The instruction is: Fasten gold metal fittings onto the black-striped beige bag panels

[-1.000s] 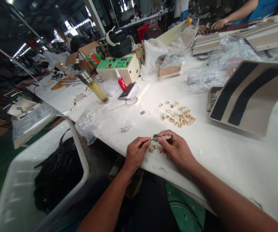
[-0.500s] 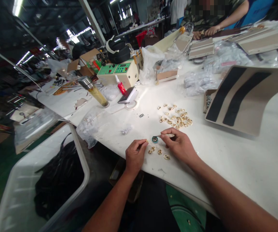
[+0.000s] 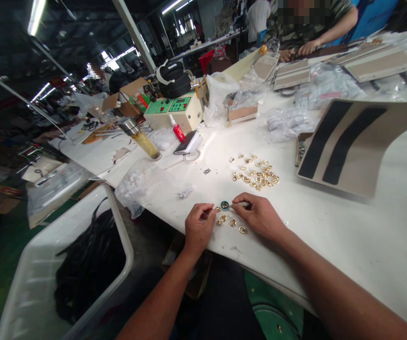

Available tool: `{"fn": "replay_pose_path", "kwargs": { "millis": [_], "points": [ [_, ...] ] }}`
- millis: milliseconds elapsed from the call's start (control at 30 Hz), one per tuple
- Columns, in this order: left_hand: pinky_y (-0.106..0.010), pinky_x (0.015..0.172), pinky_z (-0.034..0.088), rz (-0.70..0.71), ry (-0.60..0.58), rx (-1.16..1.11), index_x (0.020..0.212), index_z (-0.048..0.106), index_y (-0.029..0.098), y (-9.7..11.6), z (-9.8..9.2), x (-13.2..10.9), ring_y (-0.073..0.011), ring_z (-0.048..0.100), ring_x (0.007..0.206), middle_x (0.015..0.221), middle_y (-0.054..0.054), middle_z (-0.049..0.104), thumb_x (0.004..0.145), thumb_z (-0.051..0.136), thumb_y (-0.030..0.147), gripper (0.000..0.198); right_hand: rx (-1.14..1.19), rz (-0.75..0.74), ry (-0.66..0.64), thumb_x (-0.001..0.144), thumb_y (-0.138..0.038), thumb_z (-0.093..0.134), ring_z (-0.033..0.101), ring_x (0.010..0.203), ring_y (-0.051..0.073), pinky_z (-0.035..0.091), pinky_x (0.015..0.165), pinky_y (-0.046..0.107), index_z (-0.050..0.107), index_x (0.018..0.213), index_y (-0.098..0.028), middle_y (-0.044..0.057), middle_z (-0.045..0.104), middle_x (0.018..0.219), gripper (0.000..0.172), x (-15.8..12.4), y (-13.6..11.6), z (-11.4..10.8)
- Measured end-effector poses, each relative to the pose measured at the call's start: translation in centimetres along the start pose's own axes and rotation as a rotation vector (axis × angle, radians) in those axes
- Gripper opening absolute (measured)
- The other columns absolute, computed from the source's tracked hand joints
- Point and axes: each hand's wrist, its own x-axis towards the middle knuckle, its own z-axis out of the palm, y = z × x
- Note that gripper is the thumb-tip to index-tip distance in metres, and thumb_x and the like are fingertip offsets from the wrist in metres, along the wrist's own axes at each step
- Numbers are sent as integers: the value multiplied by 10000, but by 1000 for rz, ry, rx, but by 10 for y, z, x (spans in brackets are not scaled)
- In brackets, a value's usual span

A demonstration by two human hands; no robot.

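Observation:
My left hand rests at the table's near edge, its thumb and forefinger slightly apart beside a small gold ring fitting. Just right of that fitting sits a small round blue-green cap with something dark and shiny inside. My right hand pinches something thin close to the cap's right side; the fingers hide most of it. Below the cap lie several gold fittings, among them an oval one. Farther off is a loose pile of similar gold fittings.
A curved beige panel with black strips stands at the right. Beyond the fittings are a notebook, a red bottle, a flask and a control box. A white bin stands at left. Another person sits across the table.
The gold fitting at my left fingertips now lies by the cap, and those fingers have parted slightly. The pale-handled tool in my right hand no longer shows clearly.

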Motion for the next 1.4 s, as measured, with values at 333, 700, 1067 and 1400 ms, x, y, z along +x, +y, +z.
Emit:
{"fn": "replay_pose_path", "kwargs": {
  "millis": [333,700,1067,1400],
  "points": [
    [-291,824,558,-50,4,-25,1075,744,231,-1,0,-1,-160,687,885,1045,-25,745,949,661,266,155,-186,-17,44,947,-405,632,646,699,177,414,669,288,754,960,-293,-22,762,825,167,0,5,10],
    [-256,689,540,70,-89,25,1048,753,230,18,-8,52,-161,687,871,1034,-31,737,928,662,267,155,-138,-27,88,952,-392,631,637,663,170,406,659,271,741,946,-269,-12,747,779,165,-1,-1,13],
    [-294,811,541,288,-562,330,1046,794,300,25,58,142,-168,697,830,1092,4,733,878,758,254,178,-101,-42,73,941,-333,620,628,646,172,401,668,275,745,951,-270,-7,752,773,141,2,-2,12],
    [-308,878,539,215,-533,315,1022,751,211,10,72,155,-183,694,905,997,-28,734,875,676,113,192,-126,-23,71,936,-320,630,649,695,182,387,687,280,756,970,-270,2,766,811,140,3,-3,11]
  ]
}}
